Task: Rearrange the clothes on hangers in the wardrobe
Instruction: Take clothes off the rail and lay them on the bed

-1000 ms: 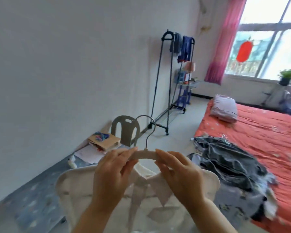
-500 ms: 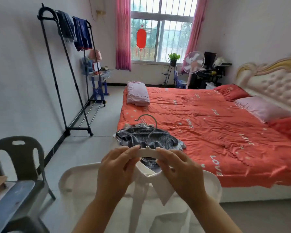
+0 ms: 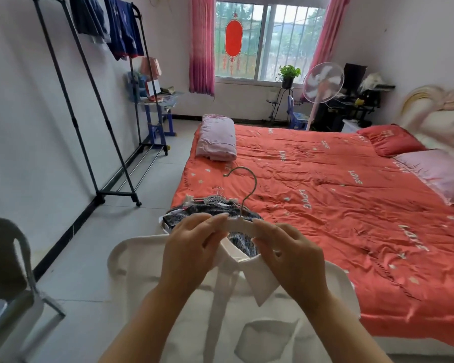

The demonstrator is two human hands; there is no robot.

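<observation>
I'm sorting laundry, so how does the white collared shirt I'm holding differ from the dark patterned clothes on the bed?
The white collared shirt hangs spread on a white metal-hooked hanger gripped by the left hand and right hand; the dark patterned clothes lie heaped on the red-quilted bed. The shirt is plain, the clothes patterned. Both have hook hangers.

Your left hand (image 3: 192, 247) and right hand (image 3: 291, 255) pinch white hanger (image 3: 236, 224) on either side of metal hook (image 3: 255, 180); hook upright. White collared shirt (image 3: 147, 279) hangs from hanger, collar just under your fingers, chest pocket low right. Beyond hanger, pile of dark patterned clothes (image 3: 192, 214) with more hangers lies on near corner of red bed (image 3: 338, 205). Folded pink quilt (image 3: 216, 138) farther along bed's left edge. Black garment rack (image 3: 117, 193) stands by left wall, blue garments (image 3: 123, 30) draped over top rail. Grey plastic chair (image 3: 5, 258) at your lower left.
</observation>
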